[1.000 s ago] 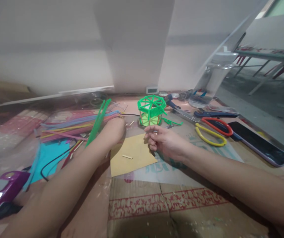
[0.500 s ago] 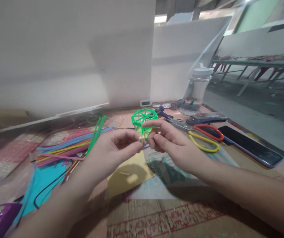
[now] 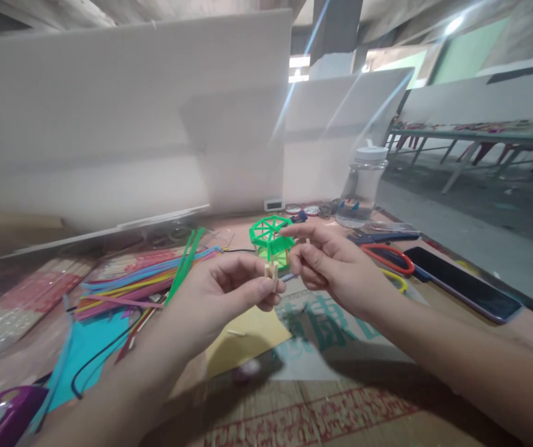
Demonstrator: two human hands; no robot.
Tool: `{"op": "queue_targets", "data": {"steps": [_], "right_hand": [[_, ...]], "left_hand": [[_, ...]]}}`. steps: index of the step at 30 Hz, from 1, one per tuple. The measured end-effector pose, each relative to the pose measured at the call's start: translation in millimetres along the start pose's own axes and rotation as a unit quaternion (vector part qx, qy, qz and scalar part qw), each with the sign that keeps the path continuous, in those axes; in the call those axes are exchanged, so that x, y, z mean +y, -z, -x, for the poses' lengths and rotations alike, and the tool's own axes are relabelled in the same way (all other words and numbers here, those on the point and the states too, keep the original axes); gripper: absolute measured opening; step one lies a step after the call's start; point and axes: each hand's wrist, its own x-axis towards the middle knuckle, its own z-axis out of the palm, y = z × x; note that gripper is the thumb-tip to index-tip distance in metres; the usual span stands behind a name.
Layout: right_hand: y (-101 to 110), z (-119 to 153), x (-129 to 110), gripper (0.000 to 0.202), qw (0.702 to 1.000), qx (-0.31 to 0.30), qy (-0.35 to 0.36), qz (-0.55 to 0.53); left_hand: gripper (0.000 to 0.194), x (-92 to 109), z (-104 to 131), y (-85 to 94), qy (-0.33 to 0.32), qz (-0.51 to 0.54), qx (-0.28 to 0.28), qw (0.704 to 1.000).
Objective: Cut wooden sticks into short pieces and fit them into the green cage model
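My left hand (image 3: 233, 287) is closed in a pinch on several short wooden stick pieces (image 3: 270, 273), which stand upright between thumb and fingers. Just right of it, my right hand (image 3: 324, 259) has its thumb pressed to curled fingers and its index finger extended. The pale tip of another short stick (image 3: 308, 241) shows above that thumb. Behind both hands stands a small green wheel-topped frame (image 3: 272, 233) with spokes, partly covered by the right fingers. Below, a loose short stick (image 3: 236, 333) lies on yellow paper (image 3: 261, 335).
Colored pipe cleaners (image 3: 145, 279) and bagged wooden sticks (image 3: 28, 292) lie left, near a purple-handled tool (image 3: 12, 410). Toward the right are red-handled scissors (image 3: 389, 257), a phone (image 3: 466, 282) and a water bottle (image 3: 363, 186). White panels (image 3: 131, 124) stand behind.
The hands have drawn slightly apart, and the stick pieces in the left hand now show more clearly. A blurred pale spot on the yellow paper now appears lower. The view has tilted up.
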Motion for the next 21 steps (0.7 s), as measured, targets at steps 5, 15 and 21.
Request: {"op": "queue_targets", "data": {"steps": [5,15,21], "right_hand": [[-9,9,-8,0.018,0.992,0.032,0.04,0.119],[-22,13,-12,0.004,0.999,0.016,0.026,0.037],[-23,14,-10,0.008,0.997,0.009,0.057,0.046]], "left_hand": [[0.009,0,0,-0.6,-0.002,0.007,0.009,1.0],[0.011,-4,-2,-8.2,0.013,-0.015,-0.01,1.0],[0.02,-1,-1,-10.2,0.006,-0.073,0.019,0.997]]}}
